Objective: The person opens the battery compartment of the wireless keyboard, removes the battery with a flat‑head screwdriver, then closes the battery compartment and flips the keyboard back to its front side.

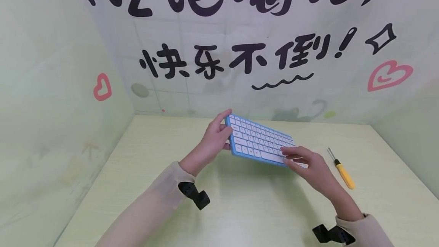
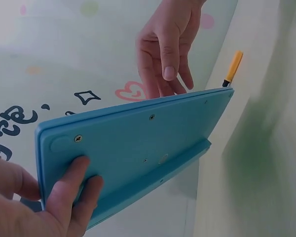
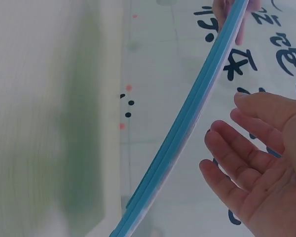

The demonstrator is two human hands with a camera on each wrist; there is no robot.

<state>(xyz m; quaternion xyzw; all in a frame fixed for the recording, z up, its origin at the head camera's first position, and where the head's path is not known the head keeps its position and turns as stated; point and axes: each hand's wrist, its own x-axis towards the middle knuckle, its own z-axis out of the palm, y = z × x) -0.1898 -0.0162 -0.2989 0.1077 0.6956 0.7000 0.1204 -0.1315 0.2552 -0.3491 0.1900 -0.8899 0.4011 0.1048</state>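
Observation:
A blue keyboard [image 1: 257,138] with white keys is held tilted above the table, its key side facing the head camera. My left hand [image 1: 217,134] grips its left end, thumb on the front and fingers behind. In the left wrist view the keyboard's blue back [image 2: 133,143] shows several screws and a raised ridge. My right hand [image 1: 310,165] hovers in front of the keys near the right end, fingers relaxed. From the right wrist view, that right hand [image 3: 261,163] stands apart from the keyboard's edge [image 3: 187,113].
A screwdriver [image 1: 344,174] with a yellow handle lies on the pale table [image 1: 164,140] to the right of my right hand. Behind the table rises a wall [image 1: 205,98] with black lettering and hearts; side walls stand left and right.

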